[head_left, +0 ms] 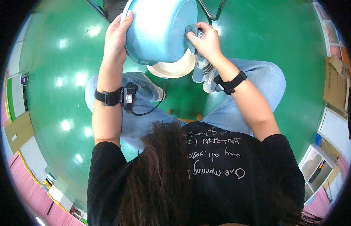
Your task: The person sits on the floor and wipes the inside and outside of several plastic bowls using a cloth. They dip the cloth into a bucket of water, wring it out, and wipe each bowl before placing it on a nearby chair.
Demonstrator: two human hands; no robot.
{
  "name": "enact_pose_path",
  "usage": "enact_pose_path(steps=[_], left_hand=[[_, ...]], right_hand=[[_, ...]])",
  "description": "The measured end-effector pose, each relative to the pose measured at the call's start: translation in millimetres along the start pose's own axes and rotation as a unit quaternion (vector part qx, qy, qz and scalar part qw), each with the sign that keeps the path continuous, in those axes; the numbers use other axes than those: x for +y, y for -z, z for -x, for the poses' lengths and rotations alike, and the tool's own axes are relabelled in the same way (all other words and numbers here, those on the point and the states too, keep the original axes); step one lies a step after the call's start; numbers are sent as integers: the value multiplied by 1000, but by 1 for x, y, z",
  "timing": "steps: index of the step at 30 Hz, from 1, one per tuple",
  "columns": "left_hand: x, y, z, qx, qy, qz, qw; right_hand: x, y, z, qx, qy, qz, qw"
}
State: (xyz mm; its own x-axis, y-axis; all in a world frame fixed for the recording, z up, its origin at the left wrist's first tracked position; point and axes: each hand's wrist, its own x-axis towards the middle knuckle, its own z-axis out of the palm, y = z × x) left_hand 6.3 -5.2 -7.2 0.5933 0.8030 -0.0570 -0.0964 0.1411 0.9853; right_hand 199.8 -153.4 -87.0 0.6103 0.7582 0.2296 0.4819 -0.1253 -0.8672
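A light blue plastic basin [155, 31] is tipped on its side in front of me, its round base turned to the right. My left hand [117, 36] grips its rim, the thumb on the outer wall and the fingers hidden behind. Pinched in my right hand [207, 41] is a bunched grey-blue cloth [191, 35], which meets the edge of the basin's base. Below, between my feet, a cream-white round basin [175, 67] shows partly; the blue one hides much of it.
Bent metal tube legs [213, 12] stand on the green floor [263, 31] ahead, near a dark object [114, 10]. Cardboard [335, 84] and a white shelf unit [317, 169] line the right side. A cable [148, 113] loops from my left wrist device [129, 96].
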Motion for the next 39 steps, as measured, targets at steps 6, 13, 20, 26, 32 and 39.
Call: enact_pose_path(steps=[6, 13, 20, 26, 32, 39], left_hand=[[8, -11, 3, 12, -3, -20, 1000], [-4, -4, 1, 8, -4, -29, 1000], [-16, -6, 1, 3, -10, -82, 997], [-14, -20, 6, -18, -44, -171, 984], [-14, -28, 11, -133, -131, -378, 907], [-25, -47, 31, -256, -159, -496, 815]], right_hand=[[-6, 10, -9, 46, 19, -41, 998], [-19, 8, 2, -46, 21, -50, 997], [-9, -2, 11, -156, -69, 33, 985], [19, -8, 7, -143, -152, 81, 975], [12, 24, -32, 105, -228, -254, 934], [-10, 24, -29, 74, -219, -266, 936]])
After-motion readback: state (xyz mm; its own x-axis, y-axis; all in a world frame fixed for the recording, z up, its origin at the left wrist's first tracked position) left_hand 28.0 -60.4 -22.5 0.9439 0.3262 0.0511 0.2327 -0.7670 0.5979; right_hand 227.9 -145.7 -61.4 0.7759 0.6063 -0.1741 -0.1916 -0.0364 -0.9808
